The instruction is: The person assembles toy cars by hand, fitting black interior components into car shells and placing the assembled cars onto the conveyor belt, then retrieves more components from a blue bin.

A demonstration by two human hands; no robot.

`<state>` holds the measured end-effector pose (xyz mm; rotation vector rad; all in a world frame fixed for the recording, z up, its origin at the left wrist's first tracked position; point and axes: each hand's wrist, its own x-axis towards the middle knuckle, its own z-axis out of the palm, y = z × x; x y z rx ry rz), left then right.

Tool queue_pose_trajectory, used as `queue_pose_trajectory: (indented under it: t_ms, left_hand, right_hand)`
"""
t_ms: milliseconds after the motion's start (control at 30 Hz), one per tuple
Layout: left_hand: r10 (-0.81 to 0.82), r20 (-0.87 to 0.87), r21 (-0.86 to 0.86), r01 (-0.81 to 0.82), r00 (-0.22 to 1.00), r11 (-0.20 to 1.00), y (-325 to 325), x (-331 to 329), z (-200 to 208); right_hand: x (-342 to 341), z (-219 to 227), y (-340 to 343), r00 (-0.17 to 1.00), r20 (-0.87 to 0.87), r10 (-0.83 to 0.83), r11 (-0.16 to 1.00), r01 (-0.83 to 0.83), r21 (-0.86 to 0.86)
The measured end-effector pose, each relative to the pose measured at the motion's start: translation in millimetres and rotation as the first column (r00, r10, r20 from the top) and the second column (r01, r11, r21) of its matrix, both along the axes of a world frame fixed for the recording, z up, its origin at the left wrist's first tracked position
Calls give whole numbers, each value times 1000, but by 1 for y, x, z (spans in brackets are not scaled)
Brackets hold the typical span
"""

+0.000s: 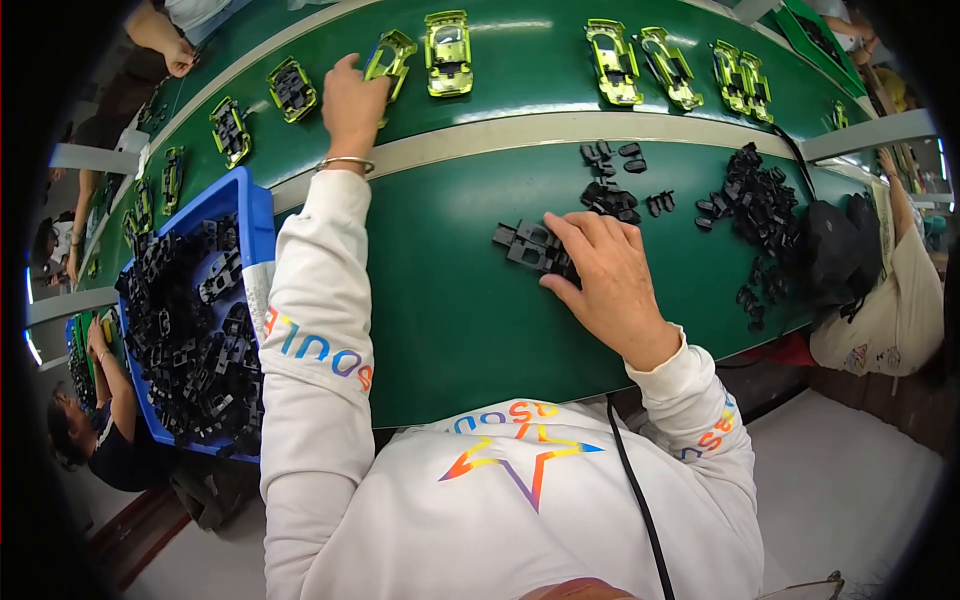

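My left hand (355, 100) reaches over the pale rail onto the far green strip. Its fingers are closed at the near left edge of a lime-green toy car body (392, 58), which sits slanted and is partly covered by the hand. On the near table, my right hand (608, 280) grips a black toy car chassis (530, 246) by its right end, thumb and fingers bent around it. That end is hidden under the fingers. Just beyond the right hand lie several small black plastic parts (610, 200).
More lime-green car bodies (448, 55) line the far strip on both sides. A blue bin (252, 205) of black chassis stands left of my left arm. A pile of small black parts (755, 195) lies at right, near a dark bag-like object (838, 250). Other people sit around the line.
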<state>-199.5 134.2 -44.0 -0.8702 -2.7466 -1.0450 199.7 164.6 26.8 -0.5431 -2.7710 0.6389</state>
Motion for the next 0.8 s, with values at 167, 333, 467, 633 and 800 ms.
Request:
queue_pose_trajectory:
  t_ms: [167,333,467,633,800]
  left_hand:
    - [-94,404,479,-122,910,869,-27,31,8]
    - [-543,624,781,-444,562,438,-69,103,27]
    - [-513,723,690,-508,463,515,-99,160,39]
    - [-561,714,697,-503,420,510,-114,179,36]
    - [-750,584,774,-490,310,401,-112,182,31]
  right_hand:
    - [-9,3,26,985,37,167,986,-167,0]
    - [-31,-5,39,927,-70,369,924,-358,131]
    - [-21,-1,19,972,-235,-6,999,-6,-51]
    - [0,-3,-22,995,-68,-72,993,77,84]
    - [-11,-12,-13,997,-47,-62,998,61,-19]
